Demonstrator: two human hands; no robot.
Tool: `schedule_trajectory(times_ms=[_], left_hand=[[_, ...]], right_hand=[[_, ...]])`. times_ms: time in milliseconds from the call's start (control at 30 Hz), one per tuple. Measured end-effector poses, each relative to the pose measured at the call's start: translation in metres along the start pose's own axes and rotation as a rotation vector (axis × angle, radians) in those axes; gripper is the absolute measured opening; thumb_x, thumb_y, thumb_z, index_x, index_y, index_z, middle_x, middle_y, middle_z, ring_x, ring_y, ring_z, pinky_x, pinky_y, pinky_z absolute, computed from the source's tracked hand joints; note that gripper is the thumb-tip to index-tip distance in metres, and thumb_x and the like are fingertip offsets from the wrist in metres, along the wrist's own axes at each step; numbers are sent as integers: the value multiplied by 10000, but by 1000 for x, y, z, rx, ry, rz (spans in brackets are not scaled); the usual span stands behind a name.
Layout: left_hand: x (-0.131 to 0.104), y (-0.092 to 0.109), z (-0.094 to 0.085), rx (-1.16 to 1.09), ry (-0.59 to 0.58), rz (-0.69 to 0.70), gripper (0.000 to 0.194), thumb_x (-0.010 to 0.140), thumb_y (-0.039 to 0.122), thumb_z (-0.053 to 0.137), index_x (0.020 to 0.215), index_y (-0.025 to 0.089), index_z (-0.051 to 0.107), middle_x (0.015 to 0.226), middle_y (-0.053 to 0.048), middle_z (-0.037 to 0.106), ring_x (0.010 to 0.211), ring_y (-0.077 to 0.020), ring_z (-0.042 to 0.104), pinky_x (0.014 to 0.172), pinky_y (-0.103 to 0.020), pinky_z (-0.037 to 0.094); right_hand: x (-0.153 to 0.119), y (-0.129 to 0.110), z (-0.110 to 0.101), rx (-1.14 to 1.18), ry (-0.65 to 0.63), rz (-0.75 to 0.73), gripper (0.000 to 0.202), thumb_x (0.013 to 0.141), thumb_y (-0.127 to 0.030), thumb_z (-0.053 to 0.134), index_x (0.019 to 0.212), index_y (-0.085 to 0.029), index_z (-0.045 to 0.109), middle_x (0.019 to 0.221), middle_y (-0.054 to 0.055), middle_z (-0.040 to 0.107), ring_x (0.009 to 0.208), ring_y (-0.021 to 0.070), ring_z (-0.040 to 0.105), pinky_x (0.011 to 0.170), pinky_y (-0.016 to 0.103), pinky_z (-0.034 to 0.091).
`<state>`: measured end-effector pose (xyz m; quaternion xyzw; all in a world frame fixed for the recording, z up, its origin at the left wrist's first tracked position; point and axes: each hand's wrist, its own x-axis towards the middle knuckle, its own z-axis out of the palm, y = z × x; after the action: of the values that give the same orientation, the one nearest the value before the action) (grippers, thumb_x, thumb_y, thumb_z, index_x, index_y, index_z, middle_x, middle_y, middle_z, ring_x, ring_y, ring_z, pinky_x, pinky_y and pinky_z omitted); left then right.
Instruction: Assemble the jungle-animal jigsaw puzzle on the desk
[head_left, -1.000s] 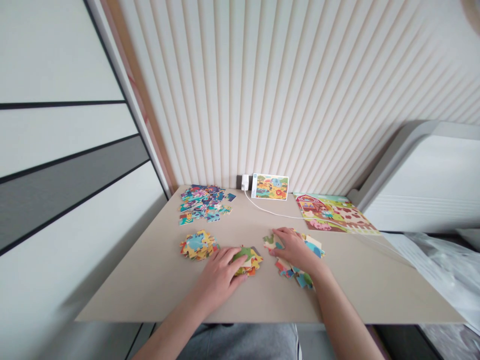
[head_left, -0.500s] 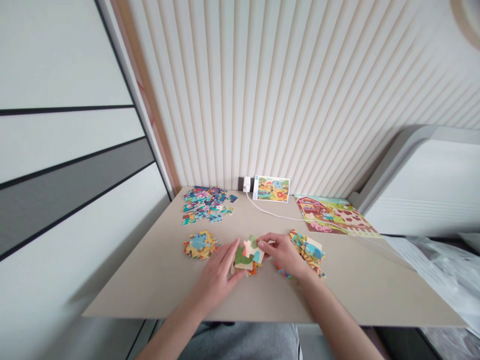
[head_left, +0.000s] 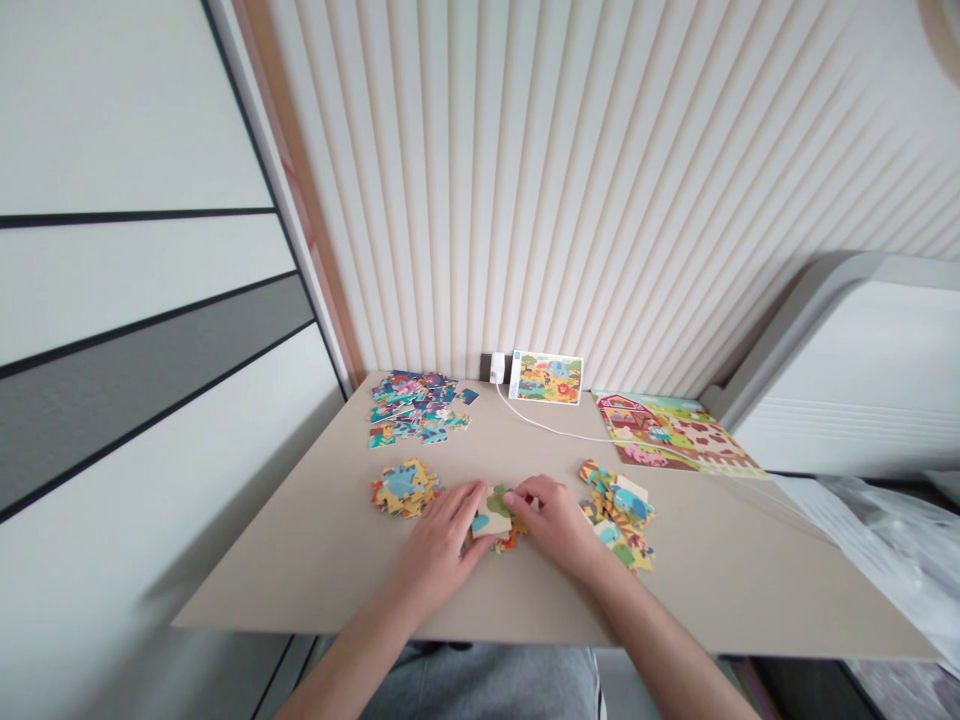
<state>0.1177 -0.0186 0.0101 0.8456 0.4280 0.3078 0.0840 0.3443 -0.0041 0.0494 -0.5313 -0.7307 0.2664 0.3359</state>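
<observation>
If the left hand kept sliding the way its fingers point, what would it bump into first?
The left hand points up and right at the small pile of puzzle pieces it already touches. Just past that are the right hand's fingers, though depth is hard to judge.

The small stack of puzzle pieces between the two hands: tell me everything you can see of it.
The small stack of puzzle pieces lies flat on the beige table, near its front middle. The top piece looks like cardboard, printed green, blue and cream; orange and red edges show beneath. The left hand touches its left side and the right hand its right, fingers on the top piece.
</observation>
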Motion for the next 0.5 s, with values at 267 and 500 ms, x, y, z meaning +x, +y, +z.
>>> schedule_trajectory(times_ms=[267,500], left_hand=[[-4,5,-6,12,-89,37,601,984,312,659,1539,253,436,1529,-122,517,1411,-304,498,1167,-524,455],[-6,16,-13,13,-167,140,495,1003,266,616,1485,297,511,1580,-80,479,1478,-287,440,1195,-507,445]], right_hand=[[-66,45,-70,-548,191,23,321,1010,-497,551,1079,-274,772,1136,96,751,1096,305,663,969,460,497],[-125,75,-60,-767,247,72,401,953,-560,615,1220,-285,731,1228,117,720,1112,345,675,911,501,526]])
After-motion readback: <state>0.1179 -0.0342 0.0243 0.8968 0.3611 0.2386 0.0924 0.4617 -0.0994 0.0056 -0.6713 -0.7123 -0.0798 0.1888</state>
